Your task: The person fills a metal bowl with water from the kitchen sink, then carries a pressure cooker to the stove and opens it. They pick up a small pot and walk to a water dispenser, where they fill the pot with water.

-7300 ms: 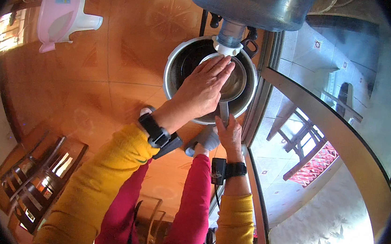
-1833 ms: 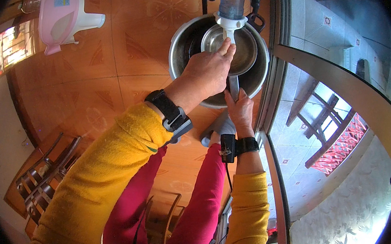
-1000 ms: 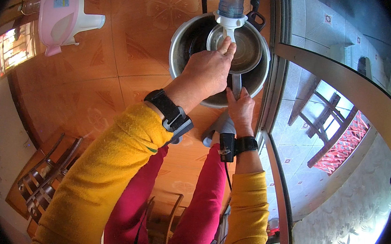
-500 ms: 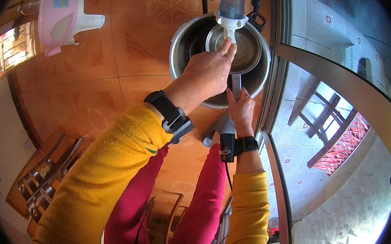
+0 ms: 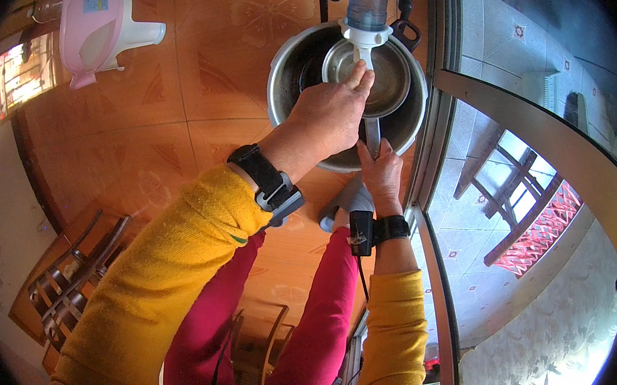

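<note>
A round metal dipper (image 5: 391,85) is held over a large metal pot (image 5: 278,78), its bowl under a white tap (image 5: 365,37). My right hand (image 5: 382,176) is closed around the near end of the dipper's handle. From the left, my left hand (image 5: 327,114) reaches over the pot, two fingers pressed to the tap's lower part; its other fingers are hidden beneath. The tap hangs from the neck of a bluish clear water container (image 5: 366,6). Whether water is flowing I cannot make out.
A dark stand (image 5: 323,1) carries the container. Right of the pot runs a metal door frame (image 5: 435,115) with glass panels. A pink and white stool (image 5: 94,27) lies on its side at far left. Wooden chairs (image 5: 73,285) stand at lower left. My grey shoe (image 5: 352,200) is just below the pot.
The dipper's bowl has shifted very slightly left under the tap. Both hands keep their places.
</note>
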`<state>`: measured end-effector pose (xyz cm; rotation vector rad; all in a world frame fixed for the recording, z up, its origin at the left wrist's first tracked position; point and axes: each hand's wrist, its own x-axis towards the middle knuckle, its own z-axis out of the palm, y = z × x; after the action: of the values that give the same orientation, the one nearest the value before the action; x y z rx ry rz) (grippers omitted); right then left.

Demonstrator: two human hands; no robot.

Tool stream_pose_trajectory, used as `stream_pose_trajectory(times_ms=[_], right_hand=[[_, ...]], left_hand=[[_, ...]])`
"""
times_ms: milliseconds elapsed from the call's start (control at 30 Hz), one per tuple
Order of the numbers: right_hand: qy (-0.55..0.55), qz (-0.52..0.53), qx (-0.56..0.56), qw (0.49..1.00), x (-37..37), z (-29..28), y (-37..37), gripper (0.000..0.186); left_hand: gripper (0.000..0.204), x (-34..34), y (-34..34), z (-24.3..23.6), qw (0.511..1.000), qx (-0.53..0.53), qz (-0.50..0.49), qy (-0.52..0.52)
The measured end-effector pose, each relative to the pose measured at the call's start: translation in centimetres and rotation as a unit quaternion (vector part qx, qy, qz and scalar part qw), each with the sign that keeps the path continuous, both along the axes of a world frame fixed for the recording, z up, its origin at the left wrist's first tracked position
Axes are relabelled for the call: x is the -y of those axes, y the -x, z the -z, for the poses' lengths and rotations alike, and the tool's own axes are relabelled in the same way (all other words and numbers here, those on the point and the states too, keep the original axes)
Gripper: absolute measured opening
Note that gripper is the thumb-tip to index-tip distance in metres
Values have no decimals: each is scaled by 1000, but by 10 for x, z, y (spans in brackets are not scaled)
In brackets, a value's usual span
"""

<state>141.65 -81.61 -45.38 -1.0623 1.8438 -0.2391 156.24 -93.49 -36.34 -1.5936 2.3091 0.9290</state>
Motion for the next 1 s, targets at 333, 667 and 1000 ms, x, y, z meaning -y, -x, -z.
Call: stream_pose_trajectory(times_ms=[333,667,1000], right_hand=[[14,-4,31,999,2,-1,3,42],[24,-10,54,998,3,-7,5,37],[39,-30,41,998,4,-5,5,36]], left_hand=[[67,0,0,2,1000,-8,-3,8],[65,-3,-2,5,999,-13,1,38],[65,-1,-1,3,1000,-6,0,24]])
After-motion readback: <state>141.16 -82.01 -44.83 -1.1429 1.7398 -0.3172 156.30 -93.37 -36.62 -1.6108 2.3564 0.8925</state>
